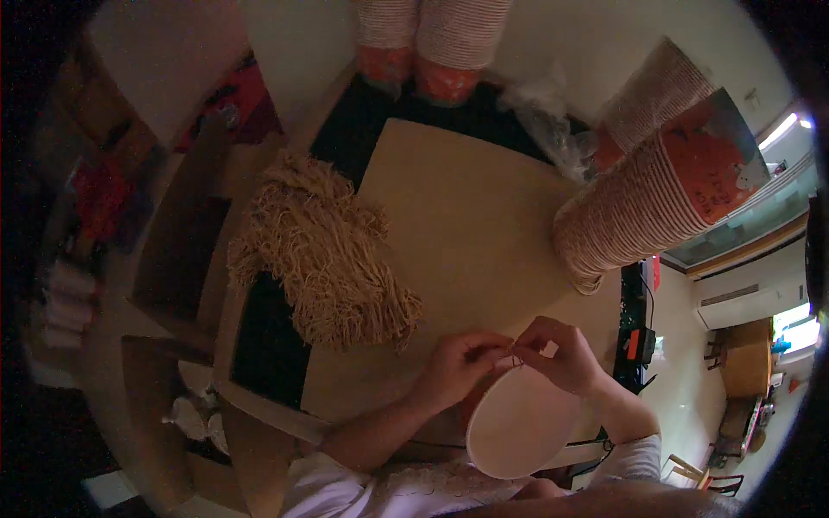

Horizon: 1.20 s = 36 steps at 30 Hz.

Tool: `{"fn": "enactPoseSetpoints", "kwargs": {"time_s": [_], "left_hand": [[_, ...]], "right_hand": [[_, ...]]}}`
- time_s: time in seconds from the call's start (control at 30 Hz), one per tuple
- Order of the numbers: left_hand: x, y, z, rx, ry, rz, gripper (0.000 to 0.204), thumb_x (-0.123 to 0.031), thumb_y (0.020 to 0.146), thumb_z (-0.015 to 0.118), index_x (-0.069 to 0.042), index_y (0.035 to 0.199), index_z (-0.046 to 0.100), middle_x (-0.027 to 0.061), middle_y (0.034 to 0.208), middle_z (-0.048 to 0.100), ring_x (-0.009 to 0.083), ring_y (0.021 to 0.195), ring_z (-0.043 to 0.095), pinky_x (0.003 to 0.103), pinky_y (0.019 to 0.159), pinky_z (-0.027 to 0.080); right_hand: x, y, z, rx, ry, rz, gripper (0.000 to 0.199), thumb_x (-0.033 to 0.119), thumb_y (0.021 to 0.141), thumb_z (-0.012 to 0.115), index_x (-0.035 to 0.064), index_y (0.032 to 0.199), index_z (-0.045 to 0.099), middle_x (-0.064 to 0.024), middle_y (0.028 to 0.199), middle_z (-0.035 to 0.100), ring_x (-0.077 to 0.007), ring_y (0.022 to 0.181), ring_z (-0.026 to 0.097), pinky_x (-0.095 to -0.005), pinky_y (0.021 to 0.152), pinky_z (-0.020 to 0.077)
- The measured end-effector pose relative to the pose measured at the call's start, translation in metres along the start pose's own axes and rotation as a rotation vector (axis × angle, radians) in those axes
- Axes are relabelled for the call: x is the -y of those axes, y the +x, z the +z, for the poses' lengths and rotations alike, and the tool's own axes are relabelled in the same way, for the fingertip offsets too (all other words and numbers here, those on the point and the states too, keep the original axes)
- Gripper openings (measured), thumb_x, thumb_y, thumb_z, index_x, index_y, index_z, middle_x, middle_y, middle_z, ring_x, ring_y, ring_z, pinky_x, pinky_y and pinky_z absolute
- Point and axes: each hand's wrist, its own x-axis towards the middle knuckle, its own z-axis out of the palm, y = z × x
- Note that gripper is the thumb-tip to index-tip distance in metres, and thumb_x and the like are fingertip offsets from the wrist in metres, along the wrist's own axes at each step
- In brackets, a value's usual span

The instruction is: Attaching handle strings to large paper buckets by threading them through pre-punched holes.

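Observation:
A paper bucket (pixel 523 421), white inside with an orange outer wall, stands tilted close to my body, its open mouth turned up toward me. At its far rim my left hand (pixel 466 367) is closed in a pinch on a thin cord (pixel 515 356). My right hand (pixel 566 352) pinches the same spot from the other side, fingertips nearly touching the left ones. Most of the cord is hidden by my fingers. Left of my hands lies a large heap of tan cords (pixel 324 250) with loose, frayed-looking ends.
A tall stack of nested orange paper buckets (pixel 639 198) lies tilted at the right of the board (pixel 466 216). Further stacks (pixel 458 43) stand at the back, near crumpled clear plastic (pixel 553 112). Open cardboard boxes (pixel 164 371) sit at the left. A black-and-orange device (pixel 640 345) lies at the right edge.

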Motion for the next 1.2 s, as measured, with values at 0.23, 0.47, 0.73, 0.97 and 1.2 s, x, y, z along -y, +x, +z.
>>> {"fn": "enactPoseSetpoints", "kwargs": {"time_s": [0.23, 0.47, 0.73, 0.97, 1.2], "left_hand": [[-0.002, -0.003, 0.003, -0.051, 0.304, 0.172, 0.016, -0.008, 0.079, 0.062, 0.000, 0.094, 0.062, 0.0081, 0.083, 0.064, 0.0113, 0.070, 0.059, 0.025, 0.064, 0.048], [0.006, -0.001, 0.003, -0.083, 0.134, 0.087, 0.012, -0.007, 0.080, 0.061, 0.000, 0.090, 0.061, 0.0071, 0.081, 0.064, 0.0102, 0.072, 0.060, 0.024, 0.064, 0.049], [0.009, 0.005, -0.003, -0.038, -0.027, -0.017, 0.011, -0.006, 0.083, 0.057, 0.001, 0.092, 0.059, 0.0060, 0.083, 0.063, 0.0099, 0.075, 0.060, 0.022, 0.066, 0.049], [0.025, 0.008, -0.006, -0.030, -0.162, -0.098, 0.011, -0.006, 0.084, 0.056, 0.001, 0.092, 0.057, 0.0052, 0.082, 0.063, 0.0080, 0.072, 0.059, 0.021, 0.061, 0.047], [0.019, 0.010, -0.010, -0.052, -0.022, -0.021, 0.011, -0.007, 0.084, 0.055, 0.000, 0.093, 0.058, 0.0054, 0.083, 0.064, 0.0068, 0.069, 0.057, 0.020, 0.058, 0.046]], "right_hand": [[-0.003, 0.000, -0.001, -0.001, -0.011, -0.003, 0.006, 0.008, 0.076, 0.064, 0.0029, 0.077, 0.062, -0.0024, 0.071, 0.056, -0.0099, 0.066, 0.051, -0.0239, 0.062, 0.0408], [-0.004, 0.001, -0.003, 0.048, -0.021, 0.010, 0.014, 0.017, 0.077, 0.065, 0.0040, 0.083, 0.063, -0.0068, 0.077, 0.059, -0.0153, 0.068, 0.056, -0.0284, 0.062, 0.0443], [-0.006, 0.009, -0.003, 0.222, 0.014, 0.135, 0.020, 0.022, 0.079, 0.064, 0.0037, 0.084, 0.062, -0.0038, 0.075, 0.061, -0.0115, 0.067, 0.053, -0.0281, 0.060, 0.0447], [-0.009, 0.005, -0.003, 0.209, 0.080, 0.116, 0.008, 0.012, 0.079, 0.060, 0.0041, 0.080, 0.062, -0.0036, 0.076, 0.061, -0.0115, 0.069, 0.055, -0.0271, 0.063, 0.0451], [-0.012, 0.006, -0.004, 0.198, 0.086, 0.053, 0.006, 0.009, 0.078, 0.060, 0.0042, 0.079, 0.061, -0.0031, 0.077, 0.060, -0.0117, 0.070, 0.056, -0.0263, 0.063, 0.0451]]}}
